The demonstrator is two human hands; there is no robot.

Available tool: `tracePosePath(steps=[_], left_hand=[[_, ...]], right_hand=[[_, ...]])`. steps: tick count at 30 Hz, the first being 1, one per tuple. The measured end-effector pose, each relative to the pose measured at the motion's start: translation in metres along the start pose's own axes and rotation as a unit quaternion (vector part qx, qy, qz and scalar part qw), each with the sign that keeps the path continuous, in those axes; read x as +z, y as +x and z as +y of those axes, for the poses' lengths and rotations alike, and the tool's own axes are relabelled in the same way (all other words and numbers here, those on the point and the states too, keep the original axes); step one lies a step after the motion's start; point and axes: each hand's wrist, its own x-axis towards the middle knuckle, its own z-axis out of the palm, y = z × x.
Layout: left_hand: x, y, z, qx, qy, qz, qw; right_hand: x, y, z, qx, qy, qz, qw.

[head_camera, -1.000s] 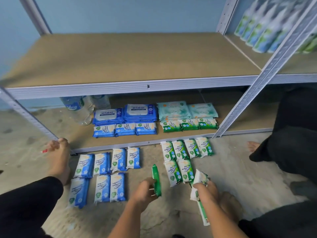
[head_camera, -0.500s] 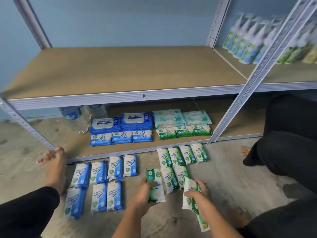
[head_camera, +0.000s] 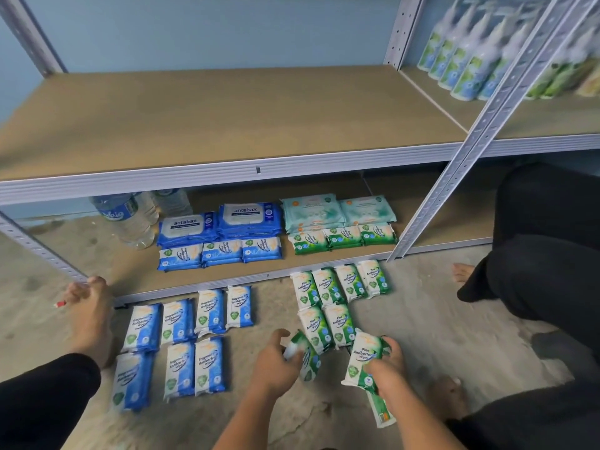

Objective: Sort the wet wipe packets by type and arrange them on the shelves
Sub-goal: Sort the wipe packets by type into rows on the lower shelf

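Note:
My left hand point(head_camera: 274, 363) grips one green pine wipe packet point(head_camera: 305, 357) just above the floor. My right hand point(head_camera: 384, 368) holds an upright green packet point(head_camera: 362, 358), and another packet point(head_camera: 381, 412) sticks out below that hand. Several green packets point(head_camera: 337, 293) lie in rows on the floor before the shelf. To the left lie several blue fragrance packets point(head_camera: 181, 339). On the bottom shelf point(head_camera: 130, 271) sit blue antabax packs point(head_camera: 220, 224), small blue packets point(head_camera: 220, 253), pale teal packs point(head_camera: 337, 211) and small green packets point(head_camera: 344, 238).
The middle shelf board point(head_camera: 227, 118) is bare. Spray bottles point(head_camera: 470, 56) stand on the shelf unit at right. Water bottles point(head_camera: 130, 219) stand at the back left of the bottom shelf. My bare foot point(head_camera: 91, 316) rests by the left upright. A person in black point(head_camera: 545, 254) crouches at right.
My left hand has turned its green packet and brought it down beside the green rows. The right hand has raised its packet upright. The view has tilted slightly.

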Motion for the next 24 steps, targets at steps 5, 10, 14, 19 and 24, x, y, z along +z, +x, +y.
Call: tracePosePath(steps=[5, 10, 14, 19, 24], left_hand=[[0.020, 0.017, 0.010, 0.047, -0.092, 0.003, 0.995], [0.057, 0.039, 0.041, 0.042, -0.133, -0.039, 0.989], [0.091, 0.067, 0.062, 0.056, -0.090, -0.084, 0.991], [0.130, 0.116, 0.084, 0.058, 0.023, -0.053, 0.997], [0.158, 0.167, 0.087, 0.042, 0.124, -0.054, 0.990]], right_hand=[[-0.020, 0.025, -0.009, -0.013, -0.011, 0.038, 0.999], [-0.050, 0.060, -0.031, -0.034, -0.041, 0.108, 0.993], [-0.071, 0.099, -0.041, -0.057, -0.105, 0.111, 0.987], [-0.075, 0.157, -0.049, -0.068, -0.154, 0.089, 0.982], [-0.064, 0.207, -0.053, -0.074, -0.176, 0.040, 0.981]])
